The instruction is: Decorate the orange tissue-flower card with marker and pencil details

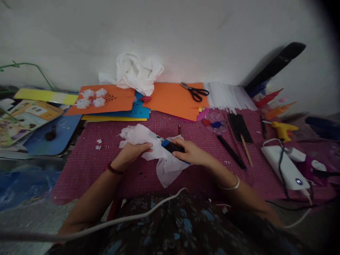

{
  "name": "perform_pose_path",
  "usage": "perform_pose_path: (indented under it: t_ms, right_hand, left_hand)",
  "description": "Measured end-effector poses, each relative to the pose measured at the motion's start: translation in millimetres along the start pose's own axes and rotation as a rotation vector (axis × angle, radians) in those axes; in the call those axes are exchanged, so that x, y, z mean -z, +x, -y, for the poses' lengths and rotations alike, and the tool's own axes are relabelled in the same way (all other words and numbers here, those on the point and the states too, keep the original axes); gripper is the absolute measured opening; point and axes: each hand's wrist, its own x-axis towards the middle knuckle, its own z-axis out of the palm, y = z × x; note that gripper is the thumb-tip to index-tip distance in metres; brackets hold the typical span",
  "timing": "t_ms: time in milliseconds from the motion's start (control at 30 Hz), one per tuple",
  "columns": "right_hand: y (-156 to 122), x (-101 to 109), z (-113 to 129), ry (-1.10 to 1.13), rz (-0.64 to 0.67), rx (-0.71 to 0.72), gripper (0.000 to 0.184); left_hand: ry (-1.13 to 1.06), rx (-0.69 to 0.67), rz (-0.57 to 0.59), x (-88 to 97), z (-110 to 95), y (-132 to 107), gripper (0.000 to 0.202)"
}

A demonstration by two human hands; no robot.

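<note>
White tissue paper lies gathered in ragged folds at the middle of the table, with a loose flap hanging towards me. My left hand is closed on its near left edge, thumb and fingers pinching the sheet. In my right hand is a blue and black stapler, gripped from the right with its blue end pointing left over the tissue. Whether its jaws close on the tissue cannot be made out. Small white scraps lie to the left.
Behind are orange sheets, scissors, crumpled white tissue and a card with white paper flowers. To the right lie a black marker, phone, glue gun and white power bank. A white cable crosses before me.
</note>
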Motion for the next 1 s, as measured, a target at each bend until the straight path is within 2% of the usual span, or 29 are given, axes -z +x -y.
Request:
perform_pose_path:
  t_ms: [200,333,433,567,1000]
  right_hand:
    - [1.6,-3.8,-0.8,-0.002,-0.016,-0.018,0.015]
    - [0.4,-3.6,-0.7,0.042,-0.046,-0.046,0.025]
    - [-0.9,-3.4,-1.7,0.049,-0.069,-0.074,0.030]
    - [-2.0,-3.7,-3.4,0.040,-0.074,-0.083,0.032]
    - [-2.2,-0.6,-2.1,0.006,-0.075,-0.078,0.031]
  left_hand:
    - [0.033,0.016,0.024,-1.5,6.2,-3.2,0.022]
    - [0.014,0.039,0.059,0.6,4.6,-1.0,0.024]
    - [-0.065,0.043,0.062,2.9,6.6,5.1,0.036]
    - [-0.200,0.040,0.026,2.6,9.1,10.3,0.036]
    - [-0.290,0.110,0.057,4.6,-3.8,6.0,0.033]
